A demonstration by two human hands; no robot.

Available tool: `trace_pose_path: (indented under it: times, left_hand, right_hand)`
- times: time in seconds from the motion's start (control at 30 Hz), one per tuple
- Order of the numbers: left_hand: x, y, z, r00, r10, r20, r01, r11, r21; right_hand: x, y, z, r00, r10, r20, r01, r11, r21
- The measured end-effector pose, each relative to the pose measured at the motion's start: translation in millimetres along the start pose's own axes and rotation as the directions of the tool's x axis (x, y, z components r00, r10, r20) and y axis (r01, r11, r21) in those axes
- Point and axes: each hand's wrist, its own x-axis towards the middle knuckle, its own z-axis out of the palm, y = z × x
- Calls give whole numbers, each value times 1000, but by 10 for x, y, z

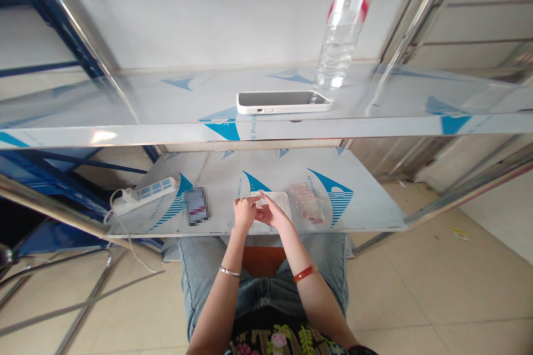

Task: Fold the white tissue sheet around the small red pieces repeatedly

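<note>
My left hand (245, 212) and my right hand (270, 212) meet over the middle of the lower shelf, fingertips touching. The fingers of both are drawn together in a pinch; anything between them is too small or too hidden to make out. Beneath and just behind them lies a white, paper-like square (283, 199), partly covered by my hands. To the right of it rests a clear plastic packet (308, 202) with reddish strips or print. A dark rectangular item (197, 206), blurred by pixelation, lies left of my left hand.
A white power strip (145, 195) with a plugged-in cable sits on the left of the lower shelf (366, 205). Above my hands runs the upper shelf (166, 133), holding a phone in a white case (283, 102) and a clear water bottle (341, 33). Metal posts flank both sides.
</note>
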Motion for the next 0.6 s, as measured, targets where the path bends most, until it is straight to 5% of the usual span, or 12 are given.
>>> trace_pose_path:
  times: [0.1,0.3,0.5,0.6]
  left_hand:
    - [13,-5,0,999,30,13,-29,999,-34]
    - [6,26,-21,998,53,-37,-60,979,-196]
    - [14,-6,-17,999,-25,-40,15,973,-230]
    - [2,-58,72,999,-52,9,53,983,-174]
  right_hand:
    - [-7,-12,-18,993,95,69,-106,977,186]
    - [-41,-60,-74,988,129,90,-150,946,286]
    - [89,-5,-207,987,3,-158,25,984,174]
    - [226,117,-268,903,-213,-374,200,977,-73]
